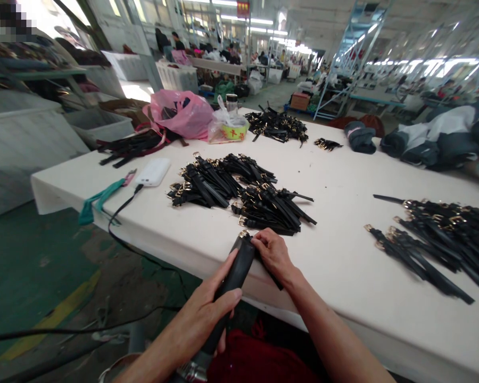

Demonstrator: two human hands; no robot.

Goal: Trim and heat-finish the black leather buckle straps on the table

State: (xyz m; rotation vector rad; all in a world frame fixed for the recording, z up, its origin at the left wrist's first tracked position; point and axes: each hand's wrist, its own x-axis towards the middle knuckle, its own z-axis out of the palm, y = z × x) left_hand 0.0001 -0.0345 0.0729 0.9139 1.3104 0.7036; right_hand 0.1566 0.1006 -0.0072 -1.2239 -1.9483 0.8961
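Both hands busy at wht tbl (pixel 335 207)

Blk strap piles (pixel 277 207), centre + right of tbl. Blk tube (pixel 242 263) slants up at near edge, L hand (pixel 211 303) wrapped arnd it. R hand (pixel 272 254) pinches blk strap (pixel 274 279) just beside tube tip; strap's tail hangs below hand. Gold buckle (pixel 244 234) at tip.

factory workshop, large hall: long white ceiling strip lights (pixel 247 21); green painted floor (pixel 16 244) with yellow stripe (pixel 51 320); large white plastic bin (pixel 27 143); distant people (pixel 178 43); white-covered worktable (pixel 335 213) bearing heaped black gold-buckled straps (pixel 273 206).
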